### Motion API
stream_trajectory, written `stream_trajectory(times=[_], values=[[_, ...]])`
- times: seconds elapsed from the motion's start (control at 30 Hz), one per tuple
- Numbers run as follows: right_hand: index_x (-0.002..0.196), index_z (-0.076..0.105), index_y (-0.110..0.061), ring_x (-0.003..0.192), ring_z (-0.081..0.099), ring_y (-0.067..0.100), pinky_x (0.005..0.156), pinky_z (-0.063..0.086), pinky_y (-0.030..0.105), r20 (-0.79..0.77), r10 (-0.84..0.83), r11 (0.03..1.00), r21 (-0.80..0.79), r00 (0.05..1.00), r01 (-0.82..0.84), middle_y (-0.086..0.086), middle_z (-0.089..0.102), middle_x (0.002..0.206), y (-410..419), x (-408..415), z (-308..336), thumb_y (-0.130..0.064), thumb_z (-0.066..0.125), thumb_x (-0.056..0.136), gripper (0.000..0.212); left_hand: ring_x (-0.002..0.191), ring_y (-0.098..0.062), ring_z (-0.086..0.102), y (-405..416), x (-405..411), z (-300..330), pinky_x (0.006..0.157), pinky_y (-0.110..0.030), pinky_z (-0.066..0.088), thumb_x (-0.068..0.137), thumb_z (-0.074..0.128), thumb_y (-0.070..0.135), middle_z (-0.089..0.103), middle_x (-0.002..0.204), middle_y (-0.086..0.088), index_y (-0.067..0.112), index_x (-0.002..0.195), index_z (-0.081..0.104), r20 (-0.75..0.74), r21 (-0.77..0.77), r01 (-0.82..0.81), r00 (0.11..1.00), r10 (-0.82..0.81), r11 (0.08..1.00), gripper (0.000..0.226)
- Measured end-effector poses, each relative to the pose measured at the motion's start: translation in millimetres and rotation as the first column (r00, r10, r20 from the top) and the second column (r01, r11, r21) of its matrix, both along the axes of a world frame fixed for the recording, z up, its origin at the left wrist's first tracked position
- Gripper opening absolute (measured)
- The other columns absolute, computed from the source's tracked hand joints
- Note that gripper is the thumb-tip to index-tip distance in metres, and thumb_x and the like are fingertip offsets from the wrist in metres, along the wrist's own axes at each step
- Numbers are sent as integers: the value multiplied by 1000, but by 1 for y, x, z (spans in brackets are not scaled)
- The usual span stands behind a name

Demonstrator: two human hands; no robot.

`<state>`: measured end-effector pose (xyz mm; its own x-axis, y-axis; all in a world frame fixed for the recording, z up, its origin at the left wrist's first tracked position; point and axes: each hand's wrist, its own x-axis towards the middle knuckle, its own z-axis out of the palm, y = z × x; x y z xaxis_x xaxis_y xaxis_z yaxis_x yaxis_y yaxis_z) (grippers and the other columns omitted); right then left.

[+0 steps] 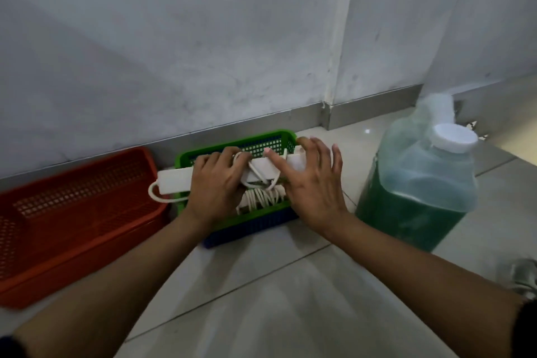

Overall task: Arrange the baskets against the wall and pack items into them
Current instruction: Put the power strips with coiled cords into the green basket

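Note:
A green mesh basket (261, 139) sits nested in a blue basket (247, 231), its back rim against the wall's skirting. A white power strip (174, 182) lies across the green basket's top, its left end sticking out past the rim, its white cord (261, 197) coiled in the basket below. My left hand (216, 186) grips the strip's middle with the cord under its fingers. My right hand (312, 183) presses on the strip's right end, fingers spread. A red mesh basket (78, 229) stands empty to the left, also by the wall.
A large clear jug (418, 183) of green liquid with a white cap stands on the tiled floor just right of the baskets. The wall corner lies behind it. A grey object (526, 279) shows at the right edge.

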<state>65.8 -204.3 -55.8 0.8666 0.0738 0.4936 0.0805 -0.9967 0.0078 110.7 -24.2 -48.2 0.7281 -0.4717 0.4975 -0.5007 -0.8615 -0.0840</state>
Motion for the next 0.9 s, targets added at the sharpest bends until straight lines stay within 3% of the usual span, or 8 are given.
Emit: stream_trajectory(times=[0.1, 0.2, 0.3, 0.4, 0.6, 0.7, 0.77, 0.9], values=[[143, 9, -50, 138, 19, 35, 111, 20, 56, -98, 24, 998, 55, 995, -19, 14, 28, 147, 6, 27, -17, -23, 56, 90, 76, 93, -36, 62, 3, 22, -15, 82, -43, 42, 68, 71, 13, 65, 111, -15, 10, 111, 61, -18, -29, -75, 997, 74, 997, 44], [144, 15, -47, 141, 14, 37, 112, 26, 53, -87, 80, 985, 157, 993, -66, 16, 28, 148, 11, 49, -29, -17, 52, 91, 71, 94, -35, 61, 2, 44, -33, 84, -43, 41, 66, 71, 11, 65, 111, -14, 11, 111, 61, -21, -89, -100, 995, 99, 991, 46], [144, 17, -45, 143, 5, 39, 114, 20, 51, -87, 100, 971, 227, 991, -78, 18, 24, 152, 8, 68, -41, -22, 47, 94, 63, 97, -35, 59, -6, 59, -50, 86, -43, 39, 65, 72, 14, 62, 112, -14, 12, 112, 59, -56, -116, -118, 992, 112, 986, 49], [144, 9, -48, 143, 2, 41, 115, 13, 51, -291, 80, 961, 276, 953, 3, 12, 14, 157, -1, 80, -59, -40, 44, 93, 63, 106, -34, 54, -13, 74, -68, 92, -41, 30, 72, 64, 19, 59, 115, -13, 14, 116, 57, -146, -135, -85, 987, 65, 987, 45], [140, -2, -56, 141, 21, 36, 109, 15, 62, -596, 31, 981, 171, 803, 89, 2, 12, 159, -17, 96, -78, -63, 27, 90, 59, 118, -28, 47, -22, 102, -78, 99, -41, 25, 75, 32, 56, 55, 129, -10, 21, 125, 50, -471, -189, -145, 881, 40, 971, 64], [140, -6, -56, 142, 19, 34, 108, 12, 64, -626, 19, 983, 154, 780, 99, 1, 11, 160, -15, 96, -83, -64, 20, 90, 56, 142, -27, 20, -23, 98, -94, 115, -49, 1, 85, 19, 67, 29, 153, -11, 17, 144, 26, -414, 24, -120, 903, 119, 992, 78], [142, -6, -53, 143, 18, 32, 109, 10, 64, -613, 11, 988, 127, 790, 85, 2, 12, 159, -14, 93, -84, -63, 17, 92, 56, 147, -23, -5, -22, 98, -102, 112, -47, -16, 85, 12, 70, 5, 160, -9, 19, 149, 5, -416, 101, -99, 900, 132, 990, 82], [144, 2, -50, 145, 12, 28, 111, 5, 61, -649, 28, 992, 111, 760, 58, 3, 13, 159, -19, 80, -81, -59, 15, 94, 53, 143, -21, -23, -30, 105, -97, 110, -47, -21, 80, 10, 76, -18, 158, -3, 23, 147, -15, -608, 56, -150, 779, 153, 987, 89]])
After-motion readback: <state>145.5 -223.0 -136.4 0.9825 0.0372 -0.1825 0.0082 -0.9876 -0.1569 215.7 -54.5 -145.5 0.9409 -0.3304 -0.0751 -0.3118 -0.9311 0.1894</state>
